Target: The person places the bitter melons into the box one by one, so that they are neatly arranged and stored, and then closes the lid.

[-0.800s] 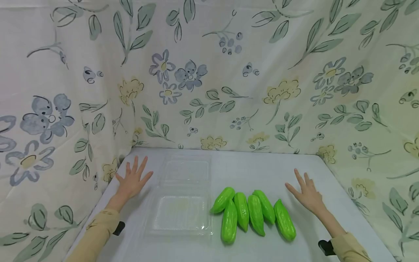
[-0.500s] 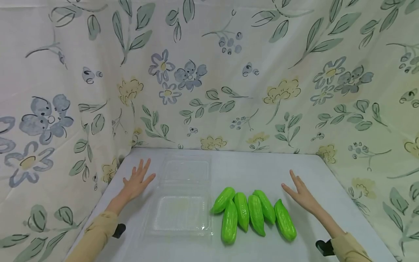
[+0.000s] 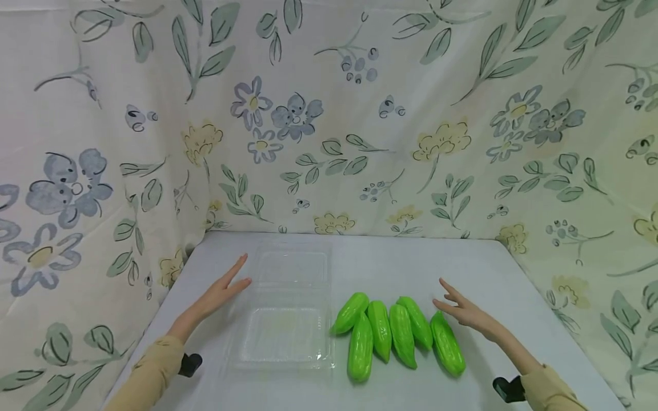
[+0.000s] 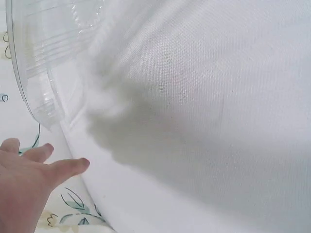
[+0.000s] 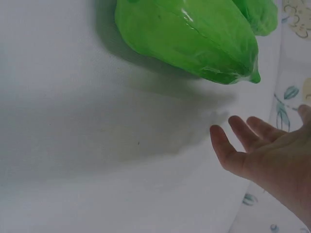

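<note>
Left of centre in the head view lies a clear plastic clamshell box [image 3: 237, 337], its lid [image 3: 291, 268] folded back flat behind the base. To its right rest several glossy green vegetables [image 3: 402, 337], pointed and lightly ridged like bitter melons. My left hand [image 3: 218, 295] hovers beside the box's left side, fingers extended and holding nothing. My right hand [image 3: 462, 311] is in the air by the tip of the rightmost green vegetable [image 3: 448, 345], its fingers loosely bent with nothing in them. The right wrist view shows that vegetable [image 5: 189, 39] close up, a gap between it and the fingertips.
A white table [image 3: 406, 262] carries everything. Floral cloth [image 3: 329, 114] hangs behind it and along both sides. Dark wrist-worn pieces show below each beige sleeve [image 3: 156, 365].
My right hand has moved left and lower, nearer the rightmost green vegetable. My left hand has shifted right toward the box and turned, its spread fingers closing together. The box and vegetables stayed put.
</note>
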The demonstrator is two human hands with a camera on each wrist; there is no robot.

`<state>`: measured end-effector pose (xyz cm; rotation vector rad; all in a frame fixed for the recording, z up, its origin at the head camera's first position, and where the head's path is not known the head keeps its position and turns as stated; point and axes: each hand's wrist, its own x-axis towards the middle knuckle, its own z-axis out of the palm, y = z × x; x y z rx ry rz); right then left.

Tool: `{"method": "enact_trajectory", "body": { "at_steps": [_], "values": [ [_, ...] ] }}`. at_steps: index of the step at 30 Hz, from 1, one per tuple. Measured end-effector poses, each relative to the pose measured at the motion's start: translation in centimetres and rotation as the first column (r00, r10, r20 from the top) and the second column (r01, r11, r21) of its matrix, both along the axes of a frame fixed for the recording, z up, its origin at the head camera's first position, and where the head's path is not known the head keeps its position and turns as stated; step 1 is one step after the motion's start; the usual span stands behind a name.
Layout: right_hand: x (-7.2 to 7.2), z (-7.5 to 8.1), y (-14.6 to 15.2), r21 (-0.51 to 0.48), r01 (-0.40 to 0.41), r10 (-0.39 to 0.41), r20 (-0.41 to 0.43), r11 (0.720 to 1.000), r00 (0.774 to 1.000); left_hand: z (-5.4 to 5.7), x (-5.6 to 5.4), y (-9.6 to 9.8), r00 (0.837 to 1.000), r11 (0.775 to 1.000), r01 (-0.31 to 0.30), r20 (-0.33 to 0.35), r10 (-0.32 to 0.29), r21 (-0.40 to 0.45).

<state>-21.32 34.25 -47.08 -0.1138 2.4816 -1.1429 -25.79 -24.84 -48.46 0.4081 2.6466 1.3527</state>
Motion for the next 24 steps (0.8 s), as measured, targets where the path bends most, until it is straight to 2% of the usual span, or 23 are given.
{"method": "enact_trajectory", "body": {
  "at_steps": [5,9,14,24],
  "values": [
    [0.4,-0.5,0.1,-0.044,0.001,0.003,0.096,0.999,0.995,-0.1,0.6,0.1,0.999,0.999,0.045,-0.030,-0.044,0.014],
    [0.7,-0.8,0.2,-0.072,-0.017,0.025,0.116,0.997,0.993,-0.6,0.7,0.1,0.997,0.996,0.066,-0.053,-0.063,0.064],
    [1.0,-1.0,0.2,-0.078,-0.045,0.054,0.107,0.996,0.993,-1.4,0.7,0.1,0.995,0.987,0.079,-0.065,-0.070,0.143],
    [1.6,-1.4,0.2,-0.082,-0.092,0.096,0.045,0.992,0.994,-2.1,1.2,0.7,0.996,0.983,0.046,-0.081,-0.032,0.179]
  ]
}}
